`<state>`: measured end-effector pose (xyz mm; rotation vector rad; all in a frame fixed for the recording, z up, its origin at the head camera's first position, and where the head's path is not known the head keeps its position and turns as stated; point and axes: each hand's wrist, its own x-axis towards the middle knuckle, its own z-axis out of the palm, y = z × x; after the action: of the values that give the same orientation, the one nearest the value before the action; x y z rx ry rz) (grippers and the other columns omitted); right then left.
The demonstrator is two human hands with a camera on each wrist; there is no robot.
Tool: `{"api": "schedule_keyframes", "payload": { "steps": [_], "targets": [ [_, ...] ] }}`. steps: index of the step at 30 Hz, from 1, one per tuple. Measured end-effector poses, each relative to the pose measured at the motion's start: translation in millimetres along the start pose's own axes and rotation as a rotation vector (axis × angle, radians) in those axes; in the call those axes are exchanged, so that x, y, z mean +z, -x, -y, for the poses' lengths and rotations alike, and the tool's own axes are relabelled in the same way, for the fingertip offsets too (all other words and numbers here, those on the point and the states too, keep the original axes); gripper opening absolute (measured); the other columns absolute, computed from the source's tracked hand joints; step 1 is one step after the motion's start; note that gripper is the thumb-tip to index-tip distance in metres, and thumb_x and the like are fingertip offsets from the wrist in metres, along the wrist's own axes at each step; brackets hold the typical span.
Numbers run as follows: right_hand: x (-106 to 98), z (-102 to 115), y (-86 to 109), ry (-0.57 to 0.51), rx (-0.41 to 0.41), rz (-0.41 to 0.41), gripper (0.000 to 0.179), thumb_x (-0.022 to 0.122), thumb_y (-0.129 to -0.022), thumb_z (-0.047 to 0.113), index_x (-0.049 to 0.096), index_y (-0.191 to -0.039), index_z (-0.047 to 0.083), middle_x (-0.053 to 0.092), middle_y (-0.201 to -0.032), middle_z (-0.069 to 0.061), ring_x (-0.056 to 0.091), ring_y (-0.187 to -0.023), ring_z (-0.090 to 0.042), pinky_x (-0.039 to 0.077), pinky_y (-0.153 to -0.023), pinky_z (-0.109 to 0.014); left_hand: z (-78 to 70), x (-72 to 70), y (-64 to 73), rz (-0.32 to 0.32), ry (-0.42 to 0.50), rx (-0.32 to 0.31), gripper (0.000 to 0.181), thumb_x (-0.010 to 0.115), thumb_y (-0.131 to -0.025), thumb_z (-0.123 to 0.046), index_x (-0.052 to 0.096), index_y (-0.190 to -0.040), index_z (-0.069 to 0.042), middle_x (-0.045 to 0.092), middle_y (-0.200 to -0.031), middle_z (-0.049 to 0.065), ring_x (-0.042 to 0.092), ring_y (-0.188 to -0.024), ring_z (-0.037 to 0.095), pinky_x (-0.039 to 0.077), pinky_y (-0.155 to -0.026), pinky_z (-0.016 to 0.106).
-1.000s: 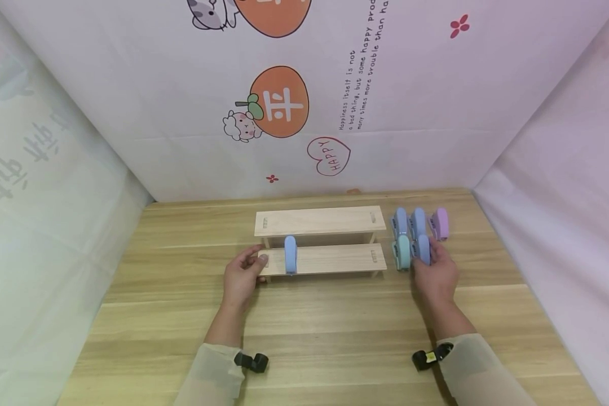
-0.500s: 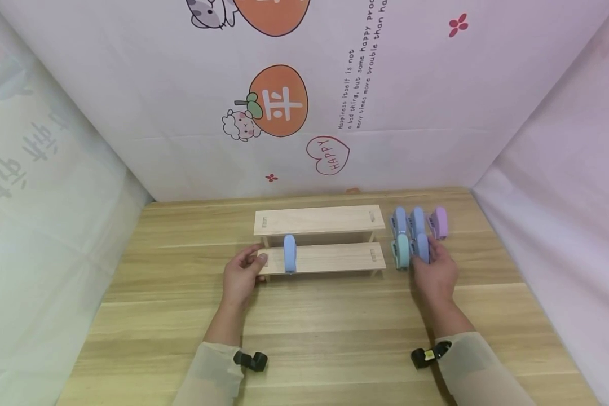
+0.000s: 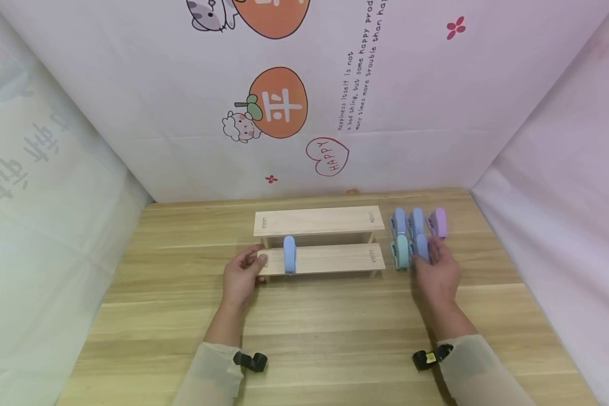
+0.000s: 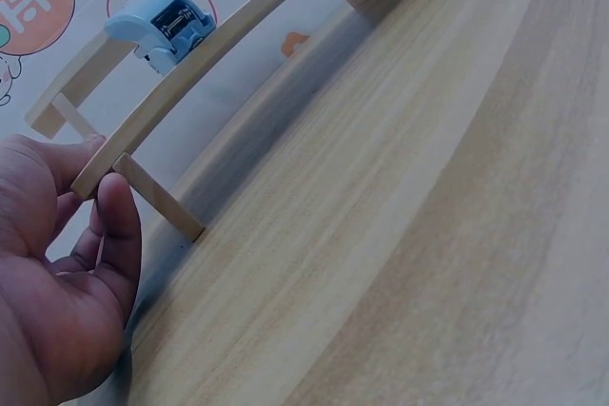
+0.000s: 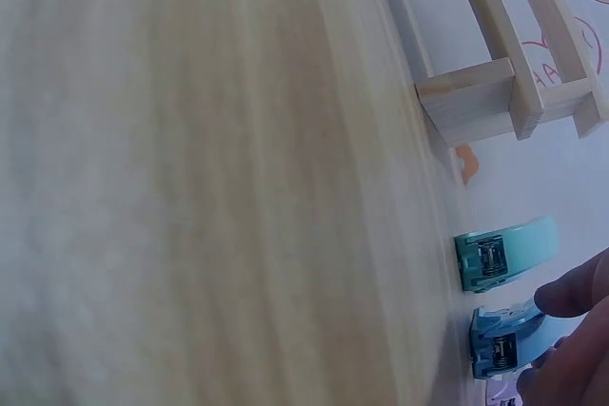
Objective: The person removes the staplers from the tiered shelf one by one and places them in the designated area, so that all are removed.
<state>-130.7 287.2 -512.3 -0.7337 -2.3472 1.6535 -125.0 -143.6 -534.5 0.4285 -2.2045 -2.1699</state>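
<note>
My left hand [image 3: 241,280] pinches the left end of the front wooden shelf board [image 3: 335,259], thumb on top and fingers beneath, as the left wrist view also shows. Clamped across that board stands a light blue clip [image 3: 289,255], right of the thumb. At the right, my right hand [image 3: 438,276] pinches a blue clip [image 3: 420,246] between thumb and fingers. In the right wrist view this blue clip [image 5: 504,349] seems to be still on the tabletop, its handle partly covered by fingers. Beside it sits a teal clip [image 3: 401,251], apart from the hand.
Behind the front board runs a second, higher wooden board [image 3: 320,221]. Two more blue clips [image 3: 398,221] and a purple clip [image 3: 438,222] stand in a back row. A printed white cloth [image 3: 411,158] rises behind the wooden tabletop [image 3: 330,327].
</note>
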Motion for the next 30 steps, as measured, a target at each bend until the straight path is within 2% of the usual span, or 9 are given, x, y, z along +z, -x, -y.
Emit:
{"api": "schedule_keyframes", "payload": {
  "steps": [9, 15, 22, 30],
  "targets": [
    [-2.3, 3.8, 2.8, 0.011, -0.017, -0.011, 0.069, 0.066, -0.095, 0.005, 0.041, -0.158, 0.014, 0.043, -0.159, -0.006, 0.041, -0.147, -0.018, 0.036, -0.122, -0.033, -1.0, -0.1, 0.8, 0.008, 0.005, 0.005, 0.04, 0.081, -0.093, -0.028, 0.072, -0.129, -0.015, 0.065, -0.108, 0.014, 0.063, -0.095, 0.028, 0.065, -0.066, 0.032],
    [-3.1, 6.1, 5.8, -0.021, -0.034, -0.025, 0.069, 0.065, -0.095, 0.002, 0.041, -0.158, 0.014, 0.046, -0.158, -0.006, 0.043, -0.146, -0.019, 0.037, -0.121, -0.031, -0.9, -0.1, 0.0, 0.005, -0.009, 0.0, 0.039, 0.08, -0.094, -0.026, 0.071, -0.13, -0.014, 0.066, -0.106, 0.012, 0.064, -0.096, 0.028, 0.064, -0.065, 0.03],
    [-2.6, 8.8, 8.5, -0.05, -0.053, -0.036, 0.068, 0.065, -0.094, 0.002, 0.043, -0.157, 0.013, 0.047, -0.157, -0.007, 0.044, -0.145, -0.02, 0.038, -0.12, -0.03, -1.3, 1.9, -0.4, 0.004, -0.052, -0.007, 0.039, 0.074, -0.098, -0.018, 0.067, -0.135, -0.007, 0.066, -0.106, 0.011, 0.063, -0.099, 0.032, 0.064, -0.067, 0.03],
    [-1.2, 8.7, 12.9, -0.064, -0.111, -0.052, 0.065, 0.066, -0.094, 0.002, 0.046, -0.155, 0.011, 0.049, -0.155, -0.009, 0.047, -0.143, -0.023, 0.039, -0.119, -0.032, 0.5, 1.6, 0.7, -0.013, -0.027, 0.039, 0.036, 0.08, -0.094, -0.026, 0.073, -0.127, -0.015, 0.067, -0.104, 0.012, 0.065, -0.091, 0.026, 0.064, -0.065, 0.03]
  ]
}}
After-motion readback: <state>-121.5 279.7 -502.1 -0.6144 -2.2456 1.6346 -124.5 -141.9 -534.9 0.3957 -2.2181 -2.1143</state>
